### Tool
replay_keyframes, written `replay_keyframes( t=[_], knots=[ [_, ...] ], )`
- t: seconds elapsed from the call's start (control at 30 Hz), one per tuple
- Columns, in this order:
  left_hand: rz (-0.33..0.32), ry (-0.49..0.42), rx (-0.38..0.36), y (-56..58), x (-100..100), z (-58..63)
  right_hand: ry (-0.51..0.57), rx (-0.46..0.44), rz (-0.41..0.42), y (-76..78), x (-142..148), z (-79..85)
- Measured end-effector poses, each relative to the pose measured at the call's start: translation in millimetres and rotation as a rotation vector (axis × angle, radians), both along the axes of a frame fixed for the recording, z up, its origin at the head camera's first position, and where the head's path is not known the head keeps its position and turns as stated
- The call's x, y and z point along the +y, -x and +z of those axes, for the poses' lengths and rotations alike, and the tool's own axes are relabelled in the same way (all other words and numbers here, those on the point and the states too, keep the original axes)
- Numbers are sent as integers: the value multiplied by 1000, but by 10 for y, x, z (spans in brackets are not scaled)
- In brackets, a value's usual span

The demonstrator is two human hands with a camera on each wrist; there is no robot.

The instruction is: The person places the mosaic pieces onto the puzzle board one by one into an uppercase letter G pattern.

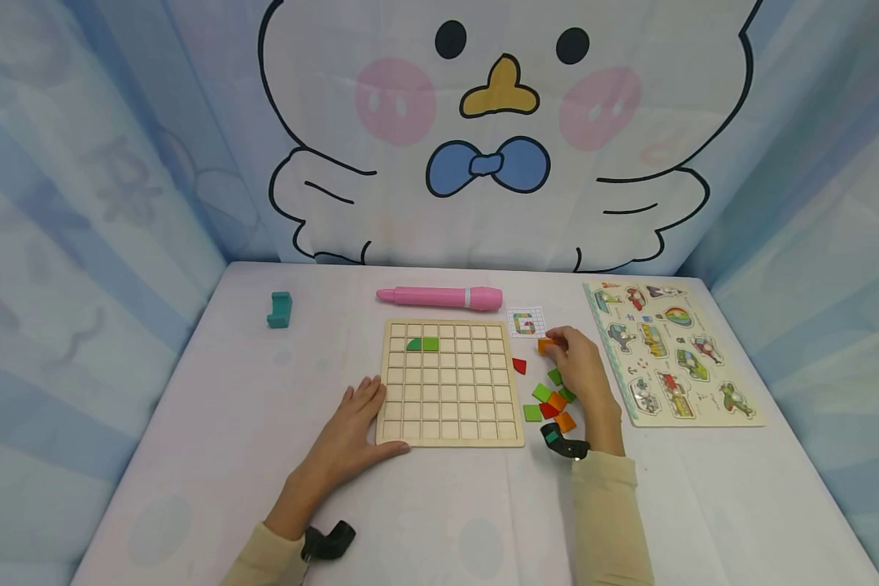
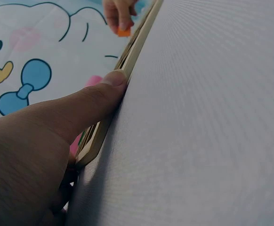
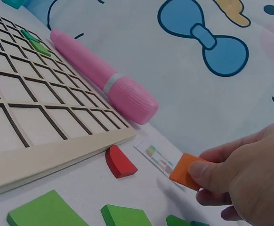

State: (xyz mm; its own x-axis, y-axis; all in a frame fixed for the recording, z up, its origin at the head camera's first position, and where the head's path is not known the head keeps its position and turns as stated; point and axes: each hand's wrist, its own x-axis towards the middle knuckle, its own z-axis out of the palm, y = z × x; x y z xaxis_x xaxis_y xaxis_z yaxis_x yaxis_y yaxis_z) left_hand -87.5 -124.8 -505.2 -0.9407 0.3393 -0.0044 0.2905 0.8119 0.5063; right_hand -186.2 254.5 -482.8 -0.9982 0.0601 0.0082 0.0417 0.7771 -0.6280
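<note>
Between thumb and fingers, my right hand (image 1: 580, 365) pinches an orange tile (image 3: 185, 171), held above the table beside a small pattern card (image 1: 526, 322). My left hand (image 1: 352, 430) rests at the lower left corner of the wooden grid board (image 1: 447, 439), thumb along its front edge and fingers at its left side. Two pieces sit in the board's upper rows: a dark green rounded one (image 1: 414, 345) and a light green square (image 1: 430, 344). Right of the board lie a red piece (image 3: 121, 162) and a loose cluster of green, orange and red tiles (image 1: 542, 392).
A pink marker-shaped pen (image 1: 439, 298) lies behind the board. At the far right is a picture puzzle board (image 1: 674, 358), close to my right forearm. A teal block (image 1: 280, 310) stands at the back left. A printed curtain (image 1: 483, 228) hangs behind the table.
</note>
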Motion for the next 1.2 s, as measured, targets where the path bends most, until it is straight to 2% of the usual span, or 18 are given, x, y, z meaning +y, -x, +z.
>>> replay_keyframes(
  t=[0.7, 1.2],
  knots=[
    [4, -20, 25, -5, -11, -20, -9, 82, 49, 22, -310, 92],
    [6, -18, 13, 0, 5, 1, 22, 150, 124, 24, -477, 122]
  ],
)
